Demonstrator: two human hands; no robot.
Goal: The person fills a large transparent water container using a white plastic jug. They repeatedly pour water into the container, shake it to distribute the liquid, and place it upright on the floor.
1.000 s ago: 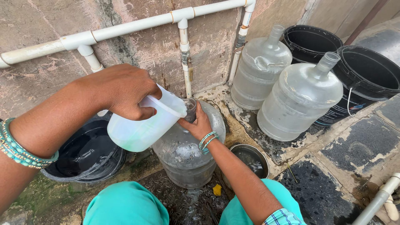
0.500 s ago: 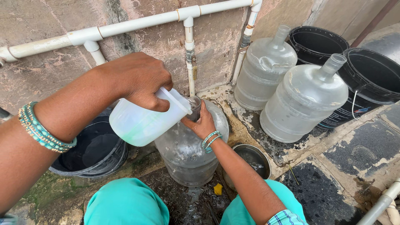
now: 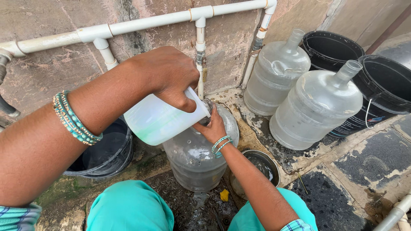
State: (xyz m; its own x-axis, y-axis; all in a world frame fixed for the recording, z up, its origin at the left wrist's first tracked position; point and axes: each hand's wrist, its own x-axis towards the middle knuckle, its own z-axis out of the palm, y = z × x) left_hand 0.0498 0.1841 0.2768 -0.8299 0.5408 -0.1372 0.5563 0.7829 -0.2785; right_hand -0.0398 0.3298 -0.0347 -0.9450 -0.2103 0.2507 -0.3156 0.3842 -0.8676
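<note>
Pouring is under way: the left hand (image 3: 171, 77) grips the tilted white jug (image 3: 158, 119) while the right hand (image 3: 214, 128) clasps the bottle (image 3: 195, 158) neck under its spout, so the next tilt needs steadiness.

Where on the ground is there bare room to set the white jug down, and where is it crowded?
Free: the dark paving right of the metal bowl, below the two clear bottles. Crowded: by the wall, where the left hand tilts the white jug over the middle bottle, the right hand at its neck, between black bucket and bowl.
</note>
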